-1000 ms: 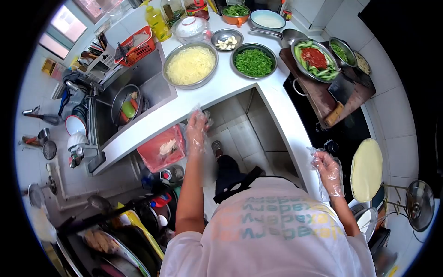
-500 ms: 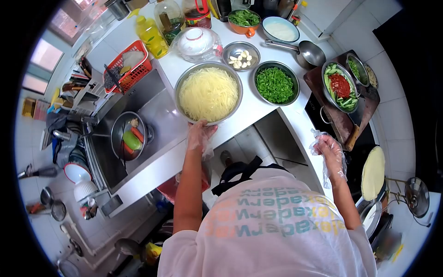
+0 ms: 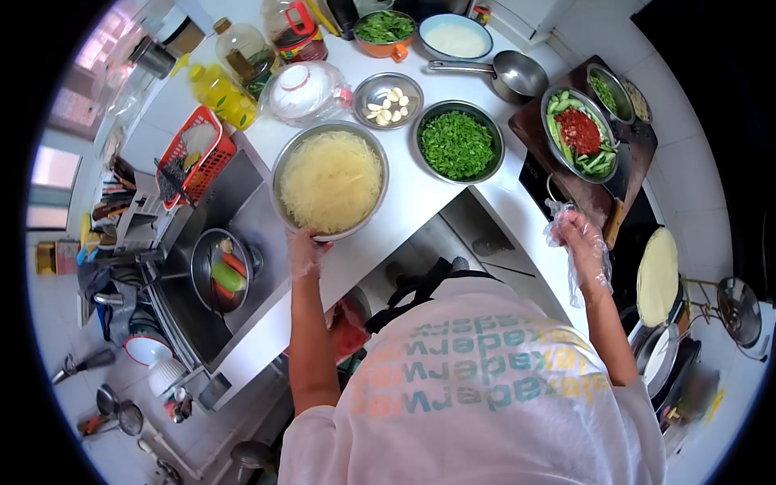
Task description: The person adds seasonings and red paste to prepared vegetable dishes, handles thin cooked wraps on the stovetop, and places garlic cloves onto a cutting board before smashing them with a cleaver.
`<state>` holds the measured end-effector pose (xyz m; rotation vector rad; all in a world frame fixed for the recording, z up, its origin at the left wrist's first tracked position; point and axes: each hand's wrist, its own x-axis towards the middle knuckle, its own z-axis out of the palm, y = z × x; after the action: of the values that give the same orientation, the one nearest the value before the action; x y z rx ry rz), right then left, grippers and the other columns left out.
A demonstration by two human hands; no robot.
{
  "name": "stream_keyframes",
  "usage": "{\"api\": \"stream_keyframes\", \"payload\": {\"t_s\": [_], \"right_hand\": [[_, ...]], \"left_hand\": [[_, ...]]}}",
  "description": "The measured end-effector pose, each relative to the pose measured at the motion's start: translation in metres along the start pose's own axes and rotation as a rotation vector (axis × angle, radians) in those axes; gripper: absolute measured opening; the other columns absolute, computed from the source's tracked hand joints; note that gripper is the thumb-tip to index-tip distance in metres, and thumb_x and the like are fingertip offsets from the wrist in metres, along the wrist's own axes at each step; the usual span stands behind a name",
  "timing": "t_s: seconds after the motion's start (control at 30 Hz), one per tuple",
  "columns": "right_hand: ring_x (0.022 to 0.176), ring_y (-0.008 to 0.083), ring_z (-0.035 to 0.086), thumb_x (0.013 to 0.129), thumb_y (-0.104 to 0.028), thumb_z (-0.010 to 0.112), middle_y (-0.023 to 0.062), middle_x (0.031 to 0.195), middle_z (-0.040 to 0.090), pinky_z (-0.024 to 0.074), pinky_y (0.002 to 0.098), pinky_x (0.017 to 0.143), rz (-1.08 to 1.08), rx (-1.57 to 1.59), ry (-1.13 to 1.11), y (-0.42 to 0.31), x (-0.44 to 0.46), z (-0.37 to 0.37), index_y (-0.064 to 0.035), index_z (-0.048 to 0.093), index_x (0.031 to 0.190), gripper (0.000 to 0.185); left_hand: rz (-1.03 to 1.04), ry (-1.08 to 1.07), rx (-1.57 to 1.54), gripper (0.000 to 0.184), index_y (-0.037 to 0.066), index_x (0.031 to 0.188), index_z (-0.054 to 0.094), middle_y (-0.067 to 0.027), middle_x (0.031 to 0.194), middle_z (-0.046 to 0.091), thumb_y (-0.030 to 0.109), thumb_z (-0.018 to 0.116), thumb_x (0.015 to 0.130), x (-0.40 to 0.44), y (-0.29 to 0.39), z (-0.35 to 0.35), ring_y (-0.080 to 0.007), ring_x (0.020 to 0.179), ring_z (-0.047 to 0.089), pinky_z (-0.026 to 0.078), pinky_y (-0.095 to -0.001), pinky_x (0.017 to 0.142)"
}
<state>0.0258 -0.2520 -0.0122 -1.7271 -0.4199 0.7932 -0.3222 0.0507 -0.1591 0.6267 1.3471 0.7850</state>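
My left hand (image 3: pixel 306 254), in a clear plastic glove, grips the near rim of a steel bowl (image 3: pixel 277 183) of pale yellow shreds (image 3: pixel 331 179) on the white counter. Its thumb and fingers are close together at the rim. My right hand (image 3: pixel 580 239), also gloved in loose clear plastic, is held above the counter strip beside the black hob. Its fingers are curled together, and anything between them is hidden by the crumpled plastic. Chopped greens (image 3: pixel 457 145) fill a bowl right of the shreds, and peeled garlic (image 3: pixel 388 107) lies in a smaller one behind.
At the left is a sink (image 3: pixel 264 255) with a bowl of vegetables (image 3: pixel 227 276) and a red basket (image 3: pixel 212 166) behind it. A saucepan (image 3: pixel 518 75) stands at the back. To the right, a dark board (image 3: pixel 635 160) bears a plate of cucumber and red sauce (image 3: pixel 579 132).
My left hand has moved from the counter's front edge onto the shreds bowl's rim, and that bowl sits slightly farther from the garlic. My right hand stays curled, and the view has shifted.
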Motion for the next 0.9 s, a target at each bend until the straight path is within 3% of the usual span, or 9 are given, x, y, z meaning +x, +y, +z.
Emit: {"api": "stream_keyframes", "payload": {"t_s": [0.07, 0.3, 0.43, 0.53, 0.67, 0.73, 0.8, 0.9], "right_hand": [[0.071, 0.0078, 0.052, 0.089, -0.017, 0.053, 0.0019, 0.081, 0.059, 0.0413, 0.0223, 0.068, 0.011, -0.011, 0.046, -0.003, 0.006, -0.008, -0.0038, 0.058, 0.099, 0.017], [0.077, 0.0099, 0.058, 0.09, -0.021, 0.053, 0.0047, 0.088, 0.063, 0.0452, 0.022, 0.069, 0.046, 0.193, 0.224, -0.013, 0.035, -0.031, -0.005, 0.055, 0.104, 0.022], [0.078, 0.0118, 0.059, 0.092, -0.021, 0.049, 0.0085, 0.092, 0.062, 0.0477, 0.0231, 0.068, 0.14, 0.342, 0.138, -0.018, 0.055, -0.042, 0.0011, 0.053, 0.105, 0.026], [0.078, 0.0114, 0.059, 0.092, -0.021, 0.047, 0.0085, 0.092, 0.062, 0.0482, 0.0221, 0.067, 0.252, 0.374, 0.083, -0.025, 0.058, -0.038, 0.0012, 0.053, 0.105, 0.026], [0.077, 0.0094, 0.06, 0.093, -0.022, 0.046, 0.0056, 0.091, 0.064, 0.0491, 0.0213, 0.066, 0.337, 0.512, -0.003, -0.028, 0.061, -0.04, -0.0013, 0.056, 0.1, 0.024], [0.076, 0.0091, 0.06, 0.093, -0.023, 0.045, 0.0044, 0.09, 0.064, 0.049, 0.021, 0.066, 0.365, 0.503, -0.045, -0.03, 0.065, -0.044, -0.0024, 0.057, 0.098, 0.024], [0.081, 0.0113, 0.06, 0.093, -0.023, 0.044, 0.0063, 0.09, 0.063, 0.0496, 0.0224, 0.069, 0.373, 0.523, -0.027, -0.025, 0.069, -0.047, -0.0024, 0.055, 0.099, 0.024], [0.083, 0.0165, 0.06, 0.094, -0.021, 0.04, 0.011, 0.095, 0.06, 0.0504, 0.0256, 0.07, 0.378, 0.538, 0.152, -0.028, 0.073, -0.038, -0.002, 0.048, 0.101, 0.021]], "left_hand": [[-0.003, 0.026, 0.007, 0.035, 0.01, 0.106, 0.04, -0.012, 0.087, 0.056, 0.002, 0.05, 0.074, 0.008, 0.002, -0.003, -0.0245, 0.058, 0.058, 0.05, -0.0321, 0.04], [0.069, -0.039, 0.126, 0.037, 0.012, 0.108, 0.044, -0.0086, 0.096, 0.052, 0.01, 0.053, 0.072, 0.006, 0.022, -0.014, -0.0227, 0.077, 0.055, 0.048, -0.0326, 0.049], [0.052, -0.057, 0.201, 0.031, 0.012, 0.102, 0.049, -0.0063, 0.093, 0.052, 0.016, 0.056, 0.072, 0.027, 0.026, -0.036, -0.0189, 0.075, 0.054, 0.048, -0.0305, 0.051], [0.012, -0.094, 0.139, 0.028, 0.011, 0.099, 0.051, -0.0066, 0.092, 0.052, 0.021, 0.059, 0.073, 0.023, 0.027, -0.039, -0.0172, 0.073, 0.054, 0.048, -0.0301, 0.053], [0.035, -0.071, 0.113, 0.037, 0.01, 0.105, 0.052, -0.007, 0.094, 0.053, 0.032, 0.063, 0.077, 0.015, 0.025, -0.047, -0.017, 0.069, 0.054, 0.047, -0.029, 0.056], [0.086, 0.07, 0.138, 0.04, 0.008, 0.108, 0.051, -0.0091, 0.099, 0.054, 0.034, 0.063, 0.08, -0.003, 0.031, -0.033, -0.0167, 0.068, 0.054, 0.046, -0.0271, 0.056], [0.312, 0.16, 0.133, 0.043, 0.005, 0.111, 0.049, -0.0125, 0.104, 0.055, 0.034, 0.062, 0.082, 0.001, 0.02, -0.047, -0.0171, 0.074, 0.055, 0.047, -0.0262, 0.057], [0.585, 0.49, 0.439, 0.046, 0.001, 0.114, 0.048, -0.0143, 0.106, 0.055, 0.034, 0.06, 0.085, -0.001, 0.027, -0.048, -0.0188, 0.08, 0.057, 0.05, -0.0275, 0.06]]}}
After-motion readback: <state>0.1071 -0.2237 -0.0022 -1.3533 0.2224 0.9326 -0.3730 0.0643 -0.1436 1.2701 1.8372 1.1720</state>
